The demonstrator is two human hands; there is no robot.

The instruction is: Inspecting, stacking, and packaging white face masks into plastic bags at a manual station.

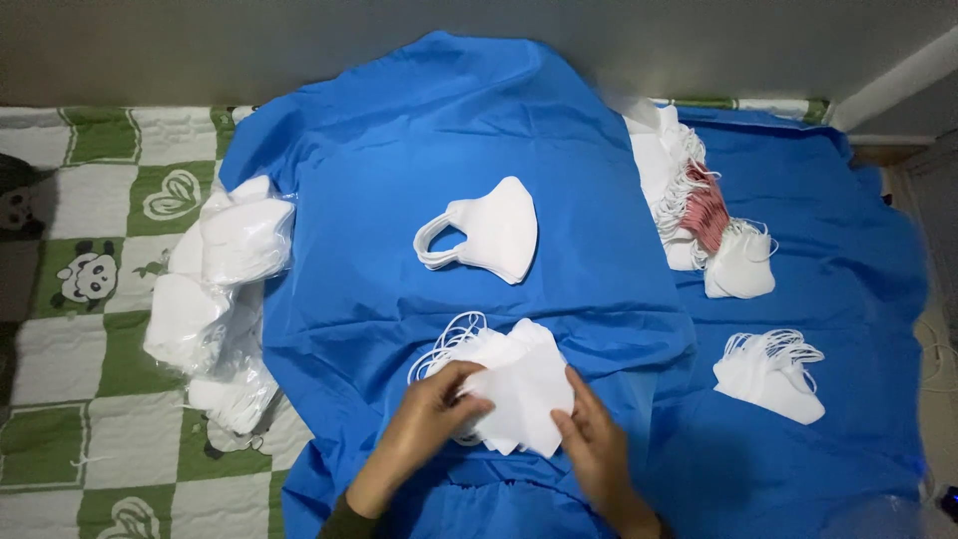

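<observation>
A fanned stack of white folded fabric face masks (519, 394) lies on the near middle of the wrinkled blue cloth sheet (399, 130). Its long axis runs from upper left to lower right, with the bundled white ear loops pointing upper left and the pointed folded edges lower right. The left hand (431, 411) reaches in from below, forearm angled up and right, its thumb and fingers pinching the stack's left edge. The right hand (591, 437) lies along the right edge, fingers extended and pressed together against the masks. Farther up the sheet rests a single white folded mask (489, 232), loops to the left. To the right lie a small white mask pile (770, 371) and a long overlapping row of masks (699, 215). At left, clear plastic bags of white masks (220, 289) rest on a green-and-white panda-print quilt (70, 339).
</observation>
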